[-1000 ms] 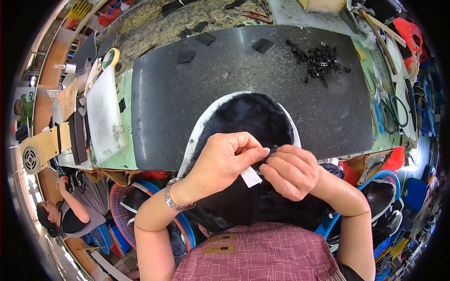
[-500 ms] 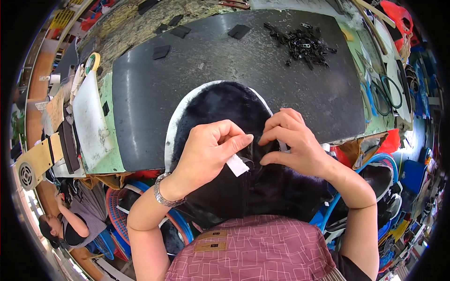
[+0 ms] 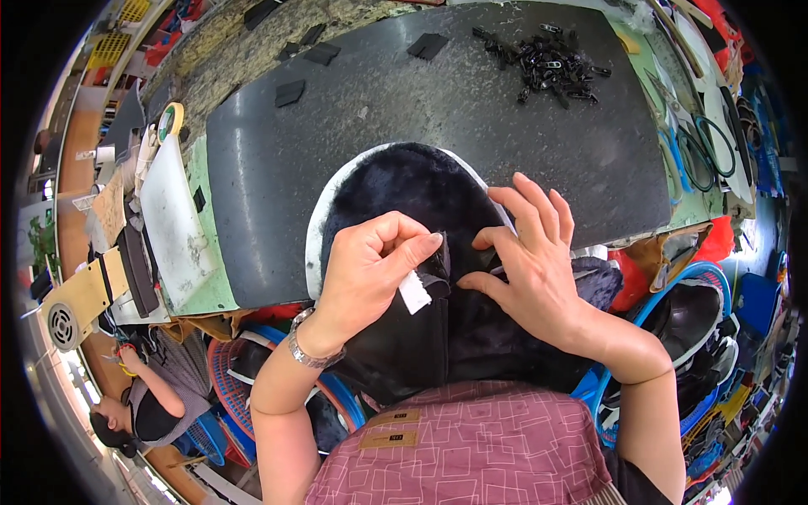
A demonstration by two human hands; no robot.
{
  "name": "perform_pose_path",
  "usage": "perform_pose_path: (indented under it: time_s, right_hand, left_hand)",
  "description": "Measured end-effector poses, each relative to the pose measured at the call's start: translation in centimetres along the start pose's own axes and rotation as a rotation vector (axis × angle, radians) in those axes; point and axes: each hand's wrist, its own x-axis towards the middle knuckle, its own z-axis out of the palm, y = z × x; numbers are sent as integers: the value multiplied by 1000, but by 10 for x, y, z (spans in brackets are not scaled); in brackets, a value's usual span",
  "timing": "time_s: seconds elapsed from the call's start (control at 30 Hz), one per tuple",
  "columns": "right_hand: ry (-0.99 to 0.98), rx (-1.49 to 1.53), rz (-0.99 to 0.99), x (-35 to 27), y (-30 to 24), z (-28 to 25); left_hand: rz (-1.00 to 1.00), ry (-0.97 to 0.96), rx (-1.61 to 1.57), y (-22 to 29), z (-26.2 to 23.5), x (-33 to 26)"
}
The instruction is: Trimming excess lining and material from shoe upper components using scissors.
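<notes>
A dark fur-lined piece (image 3: 404, 181) with a white rim lies across the front edge of the table and my lap. Its smooth black flap (image 3: 412, 345) covers the lower part. With thumb and forefinger together, my left hand (image 3: 370, 265) pinches the raised black edge of this piece near its middle. A small white strip (image 3: 413, 293) sticks out below those fingers. My right hand (image 3: 534, 265) is over the piece's right side, fingers spread, with a gap between thumb and forefinger. Whether its fingertips touch the fur is hard to tell.
Small black zipper sliders (image 3: 555, 71) lie heaped on the dark table mat (image 3: 337, 118), with black scraps (image 3: 290, 93) at its far side. Scissors (image 3: 699, 151) rest at right. Filled baskets (image 3: 707, 278) stand below the table; another person (image 3: 156, 400) sits at left.
My right hand has opened, its fingers lifting and spreading away from the black edge. My left hand keeps its pinch, and the white strip below it has shifted slightly.
</notes>
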Motion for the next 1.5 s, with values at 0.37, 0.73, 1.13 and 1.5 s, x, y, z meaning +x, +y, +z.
perform_pose_path:
  time_s: [0.37, 0.73, 1.13, 1.5]
  right_hand:
    - [-48, 590, 55, 9, 0, -1]
    - [-368, 590, -153, 44, 1, -11]
    - [-590, 586, -84, 55, -3, -18]
    - [-589, 557, -39, 54, -1, -17]
  left_hand:
    - [110, -52, -150, -9, -4, 0]
    - [147, -110, -333, -13, -17, 0]
    - [51, -118, -223, -10, -14, 0]
    - [-4, -195, -164, -5, -11, -3]
